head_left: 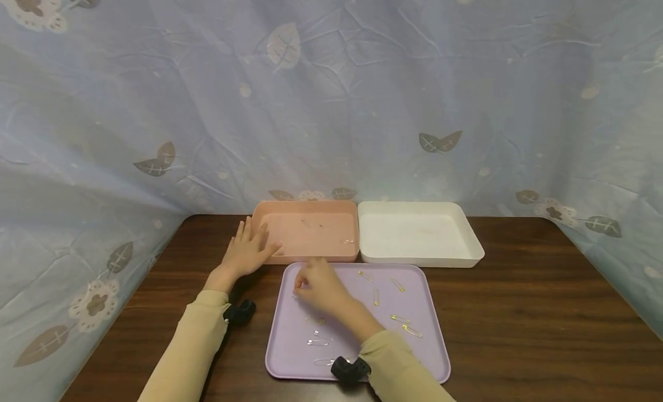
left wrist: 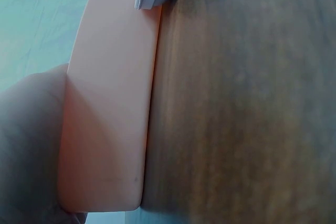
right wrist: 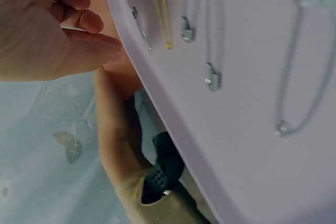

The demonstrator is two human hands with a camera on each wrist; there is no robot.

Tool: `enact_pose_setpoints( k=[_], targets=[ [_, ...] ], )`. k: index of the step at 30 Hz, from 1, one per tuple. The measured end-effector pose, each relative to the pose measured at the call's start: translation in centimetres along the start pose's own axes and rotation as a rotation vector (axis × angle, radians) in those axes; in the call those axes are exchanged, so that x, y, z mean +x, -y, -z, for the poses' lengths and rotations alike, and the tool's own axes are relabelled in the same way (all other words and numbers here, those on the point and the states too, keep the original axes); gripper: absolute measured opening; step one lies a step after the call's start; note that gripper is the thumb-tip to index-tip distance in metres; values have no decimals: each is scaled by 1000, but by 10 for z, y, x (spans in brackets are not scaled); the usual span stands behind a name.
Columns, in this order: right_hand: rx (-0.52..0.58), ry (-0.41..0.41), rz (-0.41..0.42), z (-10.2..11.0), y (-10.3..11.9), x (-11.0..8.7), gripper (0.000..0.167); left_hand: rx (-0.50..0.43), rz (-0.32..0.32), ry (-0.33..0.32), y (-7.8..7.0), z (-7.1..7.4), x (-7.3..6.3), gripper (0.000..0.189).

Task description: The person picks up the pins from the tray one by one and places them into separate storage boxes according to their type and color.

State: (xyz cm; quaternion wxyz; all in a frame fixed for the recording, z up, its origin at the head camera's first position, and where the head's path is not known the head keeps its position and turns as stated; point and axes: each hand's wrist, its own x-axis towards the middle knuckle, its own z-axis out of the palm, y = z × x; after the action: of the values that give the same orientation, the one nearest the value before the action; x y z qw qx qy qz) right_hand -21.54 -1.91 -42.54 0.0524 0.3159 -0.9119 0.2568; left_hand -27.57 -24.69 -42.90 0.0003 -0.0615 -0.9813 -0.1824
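In the head view my left hand [head_left: 243,255] rests on the left rim of a pink tray [head_left: 305,258], fingers spread and thumb over the edge. Three silver safety pins lie inside, one a tiny glint. My right hand [head_left: 322,287] is blurred above the far left part of a lavender tray [head_left: 362,372]. Its fingers are loosely bent, with no pin visible between them in the right wrist view. Close to its thumb a small silver safety pin [right wrist: 142,30] lies on the lavender tray. Beside that are a gold safety pin [right wrist: 161,14] and several silver safety pins [right wrist: 212,40].
A white tray [head_left: 419,262] stands against the pink one's right side, behind the lavender tray. Several gold safety pins [head_left: 400,319] lie scattered across the lavender tray's right half. The dark wooden table [head_left: 528,298] meets a patterned cloth [head_left: 362,131] at the back and sides.
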Motion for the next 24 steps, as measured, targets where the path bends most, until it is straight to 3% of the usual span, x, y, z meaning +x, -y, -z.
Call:
enact_pose_setpoints(
  k=[9,14,17,24],
  targets=[
    [-71,72,23,-6,2,-3,8,6,-11,-16,1,-1,0,80],
    [-55,133,20,-7,2,-5,8,6,-7,-4,2,-3,1,83],
    [-53,138,37,-7,2,-5,2,-2,-7,-2,2,-3,0,84],
    [-61,158,36,-4,0,-7,10,1,-4,4,1,-1,0,84]
  ],
)
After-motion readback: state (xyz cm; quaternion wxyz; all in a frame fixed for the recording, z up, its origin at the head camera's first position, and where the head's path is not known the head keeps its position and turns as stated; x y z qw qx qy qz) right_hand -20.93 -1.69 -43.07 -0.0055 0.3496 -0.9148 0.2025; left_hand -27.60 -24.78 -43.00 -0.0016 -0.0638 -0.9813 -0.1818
